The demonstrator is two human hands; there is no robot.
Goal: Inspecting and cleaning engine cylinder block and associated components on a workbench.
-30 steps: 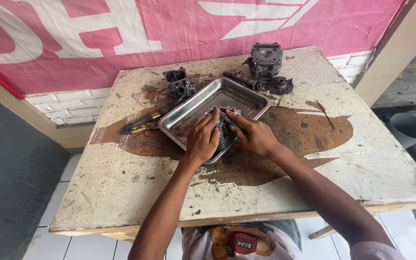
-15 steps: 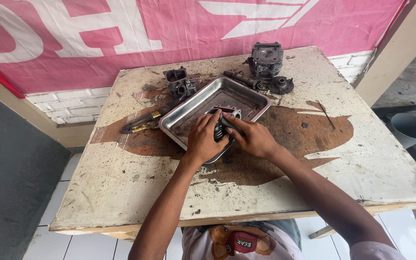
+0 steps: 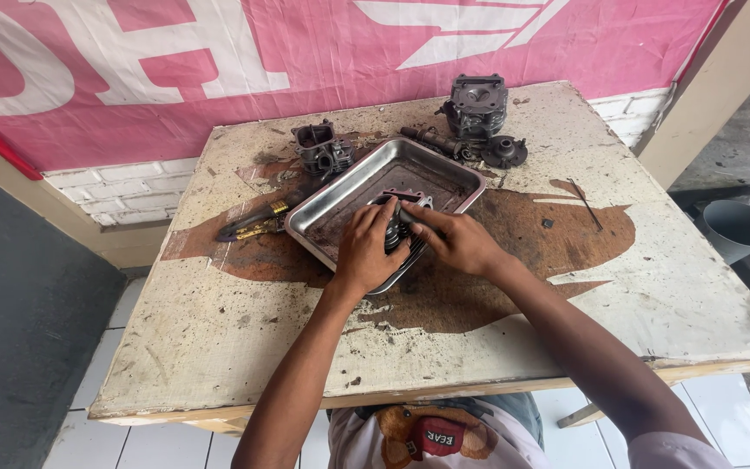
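- The left hand [image 3: 365, 252] is gripping the near left side of a finned cylinder [image 3: 398, 233], with its fingers curled over the top of the part.
- The right hand [image 3: 455, 241] is closing on the right side of the cylinder, its fingers pressing against the metal at the far end.
- The cylinder is sitting in the near part of a steel tray [image 3: 353, 187], which is lying at an angle in the middle of the table [image 3: 219, 347].
- The hands are covering most of the cylinder, so only its dark fins and pale top flange are showing between them.
- A brown oily stain [image 3: 566, 234] is spreading across the table under and right of the tray.
- A small engine part [image 3: 321, 148] is standing just beyond the tray's far left corner.
- A larger engine block [image 3: 476, 104] is resting at the far edge, with a round part [image 3: 505, 151] just near it.
- A dark tool with a brass end [image 3: 253, 227] is lying just left of the tray.
- A pink banner [image 3: 219, 78] is hanging behind the table.
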